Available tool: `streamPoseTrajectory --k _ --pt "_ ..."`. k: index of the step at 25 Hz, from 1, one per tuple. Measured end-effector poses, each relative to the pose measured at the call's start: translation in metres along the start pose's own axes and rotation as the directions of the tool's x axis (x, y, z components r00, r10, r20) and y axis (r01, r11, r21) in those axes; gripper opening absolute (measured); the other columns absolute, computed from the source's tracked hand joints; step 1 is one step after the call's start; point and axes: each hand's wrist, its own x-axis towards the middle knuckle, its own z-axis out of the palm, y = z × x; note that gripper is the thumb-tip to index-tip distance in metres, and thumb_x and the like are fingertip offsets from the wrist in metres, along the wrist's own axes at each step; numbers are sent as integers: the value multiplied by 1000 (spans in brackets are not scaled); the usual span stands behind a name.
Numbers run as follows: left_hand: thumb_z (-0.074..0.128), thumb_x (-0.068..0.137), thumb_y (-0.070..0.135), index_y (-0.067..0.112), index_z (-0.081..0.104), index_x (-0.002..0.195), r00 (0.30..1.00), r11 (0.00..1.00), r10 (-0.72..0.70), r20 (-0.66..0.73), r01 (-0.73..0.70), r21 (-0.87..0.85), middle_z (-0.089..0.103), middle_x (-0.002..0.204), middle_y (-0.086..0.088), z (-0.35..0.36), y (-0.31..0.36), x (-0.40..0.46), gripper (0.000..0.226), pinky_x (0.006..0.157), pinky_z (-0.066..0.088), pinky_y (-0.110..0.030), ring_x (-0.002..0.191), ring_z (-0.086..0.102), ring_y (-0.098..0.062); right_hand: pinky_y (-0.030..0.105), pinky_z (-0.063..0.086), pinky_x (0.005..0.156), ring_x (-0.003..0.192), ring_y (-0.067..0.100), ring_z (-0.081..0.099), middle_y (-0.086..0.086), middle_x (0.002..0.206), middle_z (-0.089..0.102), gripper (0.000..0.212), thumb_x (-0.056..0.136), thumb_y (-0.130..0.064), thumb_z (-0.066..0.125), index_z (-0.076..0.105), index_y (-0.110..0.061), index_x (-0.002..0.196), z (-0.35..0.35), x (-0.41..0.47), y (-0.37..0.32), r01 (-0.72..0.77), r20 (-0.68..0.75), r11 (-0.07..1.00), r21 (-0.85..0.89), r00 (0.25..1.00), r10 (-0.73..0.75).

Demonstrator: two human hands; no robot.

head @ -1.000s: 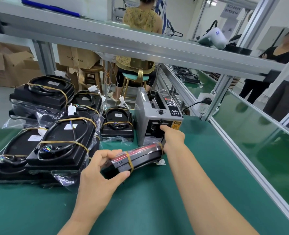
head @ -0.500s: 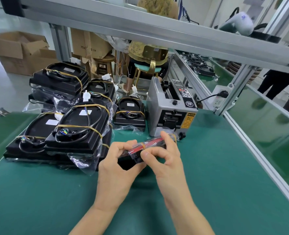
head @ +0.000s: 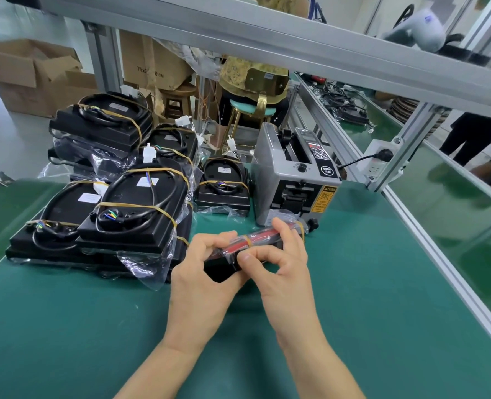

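Returning from the tape dispenser [head: 290,180], the right hand [head: 284,269] now pinches the bagged unit [head: 263,235] just before it; the left hand [head: 201,280] grips the near end. Taping likely begins.

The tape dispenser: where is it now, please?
The tape dispenser stands right of centre in the head view, on the green mat, just behind the bagged unit the left hand and right hand hold.

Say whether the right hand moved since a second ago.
Yes: the right hand pulled back from the tape dispenser toward the person, onto the black unit.
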Motion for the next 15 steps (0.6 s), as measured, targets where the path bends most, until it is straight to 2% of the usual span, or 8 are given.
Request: streamPoseTrajectory --k 4,9,15 --pt "82 64 3 20 60 94 1000 1000 11 -4 -11 18 68 107 23 0 -1 0 41 88 44 -10 103 63 4 46 3 120 139 -14 3 -45 133 23 13 79 -30 74 69 -37 70 4 0 2 12 -51 1000 -7 999 -12" --pt "81 63 6 24 60 94 999 999 30 -16 -30 29 69 106 19 0 -3 0 41 88 45 -12 102 64 0 43 5 120 140 -11 9 -29 142 33 22 77 -23 76 67 -28 57 8 -1 5 31 -102 999 -11 994 -32" --pt "78 60 11 32 58 91 999 999 33 -20 -32 20 69 106 19 -1 -3 1 42 87 46 -13 101 65 1 38 9 120 140 -12 10 -31 140 33 28 76 -19 76 63 -28 53 14 0 9 43 -150 999 12 988 -41"
